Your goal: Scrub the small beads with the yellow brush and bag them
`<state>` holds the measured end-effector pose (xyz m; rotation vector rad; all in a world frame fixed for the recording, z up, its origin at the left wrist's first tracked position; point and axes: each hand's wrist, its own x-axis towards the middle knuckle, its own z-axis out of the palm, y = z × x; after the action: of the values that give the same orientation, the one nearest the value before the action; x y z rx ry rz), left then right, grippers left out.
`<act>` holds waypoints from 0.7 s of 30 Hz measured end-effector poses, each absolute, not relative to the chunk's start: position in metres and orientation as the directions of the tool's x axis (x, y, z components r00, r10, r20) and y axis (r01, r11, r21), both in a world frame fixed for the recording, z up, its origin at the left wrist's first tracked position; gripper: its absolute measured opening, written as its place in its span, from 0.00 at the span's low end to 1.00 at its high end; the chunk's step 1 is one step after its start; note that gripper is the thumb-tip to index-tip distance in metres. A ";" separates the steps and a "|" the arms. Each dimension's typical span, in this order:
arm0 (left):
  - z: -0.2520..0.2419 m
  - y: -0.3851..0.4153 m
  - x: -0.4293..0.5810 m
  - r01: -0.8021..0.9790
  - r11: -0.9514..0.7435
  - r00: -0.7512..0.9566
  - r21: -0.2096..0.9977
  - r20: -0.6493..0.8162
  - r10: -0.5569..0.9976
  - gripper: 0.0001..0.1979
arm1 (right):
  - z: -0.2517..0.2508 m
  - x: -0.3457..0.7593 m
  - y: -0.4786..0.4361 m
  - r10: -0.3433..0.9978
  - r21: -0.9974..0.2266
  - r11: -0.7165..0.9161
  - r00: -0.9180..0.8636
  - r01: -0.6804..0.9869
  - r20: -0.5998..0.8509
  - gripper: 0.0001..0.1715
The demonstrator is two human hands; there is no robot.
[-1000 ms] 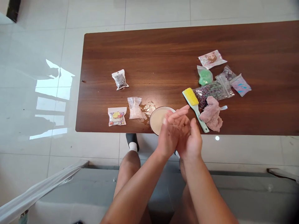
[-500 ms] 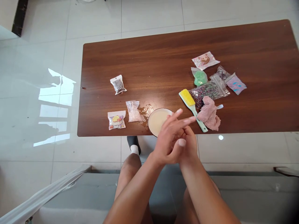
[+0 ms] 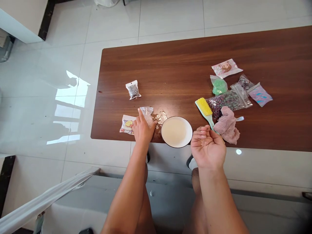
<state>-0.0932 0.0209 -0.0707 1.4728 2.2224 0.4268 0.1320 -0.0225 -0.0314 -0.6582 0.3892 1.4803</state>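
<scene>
My left hand (image 3: 143, 129) is palm down with its fingers spread, over the small clear zip bag of pale pink grains (image 3: 147, 114), whose lower part it covers. The printed packet with a yellow figure (image 3: 126, 124) lies partly under its fingers. Palm up and cupped, my right hand (image 3: 208, 146) holds a few small clear bits (image 3: 203, 142), too small to make out well. Between the hands, a white dark-rimmed bowl (image 3: 176, 132) contains cloudy liquid. The yellow-bristled brush (image 3: 204, 108) lies just beyond my right hand, its handle end hidden.
Spilled water (image 3: 161, 117) wets the wooden table (image 3: 165, 65) left of the bowl. A grey-bead packet (image 3: 133, 90) lies farther back. To the right are a pink cloth (image 3: 227, 126), a dark-bead bag (image 3: 225, 100), a green bag (image 3: 219, 86) and several packets.
My hands, together over the bowl's right edge before, are now apart. The left moved left to the pink grain bag; the right turned palm up. The view has shifted left.
</scene>
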 end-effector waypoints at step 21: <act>-0.041 0.014 -0.084 -0.439 0.088 -0.382 0.894 -0.274 0.882 0.26 | -0.028 0.140 -0.026 0.815 -0.215 -0.094 0.049 -0.972 -0.578 0.06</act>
<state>-0.0845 0.0139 -0.0413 0.5042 1.2693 1.5424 0.1398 -0.0256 -0.0276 -0.6750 0.2987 1.5317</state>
